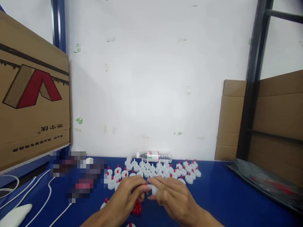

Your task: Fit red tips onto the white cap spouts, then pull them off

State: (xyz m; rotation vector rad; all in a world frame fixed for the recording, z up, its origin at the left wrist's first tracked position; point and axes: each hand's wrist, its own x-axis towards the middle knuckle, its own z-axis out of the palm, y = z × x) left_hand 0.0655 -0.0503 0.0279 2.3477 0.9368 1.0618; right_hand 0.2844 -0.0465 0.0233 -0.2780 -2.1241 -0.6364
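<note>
My left hand (pixel 127 193) and my right hand (pixel 171 195) meet low in the middle over a blue table (pixel 224 195). Together their fingertips pinch a small white cap (pixel 152 189); its red tip is hidden by my fingers. A small heap of loose red tips (pixel 137 208) lies just under my left hand. Behind my hands stand several white caps with red tips (pixel 153 170) in rows. One more white cap (pixel 104 204) sits left of my left wrist.
A clear plastic water bottle (pixel 153 156) lies on its side against the white wall. A large cardboard box (pixel 30 94) fills the left, folded cardboard (pixel 230 119) the right. White cables (pixel 44 195) trail at the left; dark plastic bags (pixel 265 181) lie at right.
</note>
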